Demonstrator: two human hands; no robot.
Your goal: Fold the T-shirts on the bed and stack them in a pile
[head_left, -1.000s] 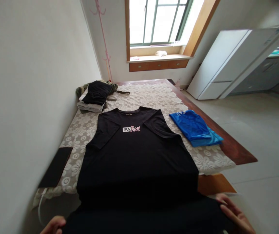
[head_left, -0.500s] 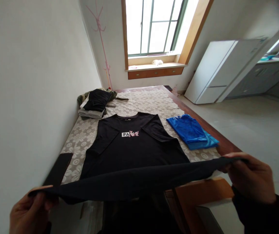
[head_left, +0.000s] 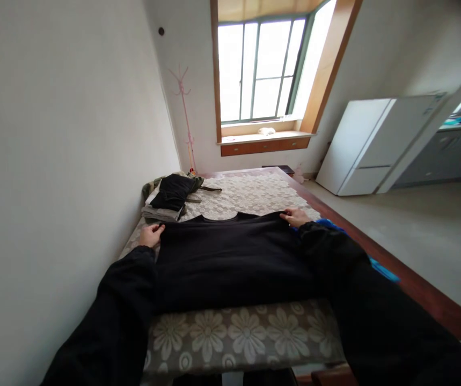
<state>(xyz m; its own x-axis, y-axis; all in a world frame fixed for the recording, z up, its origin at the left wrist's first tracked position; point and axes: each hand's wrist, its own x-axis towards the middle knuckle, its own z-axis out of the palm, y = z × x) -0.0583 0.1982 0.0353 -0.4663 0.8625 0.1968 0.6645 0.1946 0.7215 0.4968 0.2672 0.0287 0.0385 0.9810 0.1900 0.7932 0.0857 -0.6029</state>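
The black T-shirt (head_left: 230, 257) lies folded in half across the bed (head_left: 246, 335), its doubled far edge running between the two hands and its near fold resting short of the bed's front edge. The left hand (head_left: 151, 235) sits at the far left corner of the shirt, its fingers (head_left: 158, 229) curled shut on the cloth edge there. The right hand (head_left: 295, 216) sits at the far right corner, its fingers (head_left: 285, 215) pressed together on the hem; whether they pinch the cloth or only press it flat cannot be told. Both arms in black sleeves (head_left: 113, 316) reach forward over the bed on either side of the shirt.

Just beyond the left fingers lies a pile of folded clothes (head_left: 169, 197), dark on top, pale grey underneath. Just beside the right hand, mostly hidden under that sleeve, a blue garment (head_left: 383, 269) shows along the bed's right edge. The bed carries a lace cover with a flower pattern. Well beyond the fingers stand a pink coat stand (head_left: 185, 120) in the corner, a window (head_left: 260, 72) with a wooden sill, and a white fridge (head_left: 369, 145) to the right.
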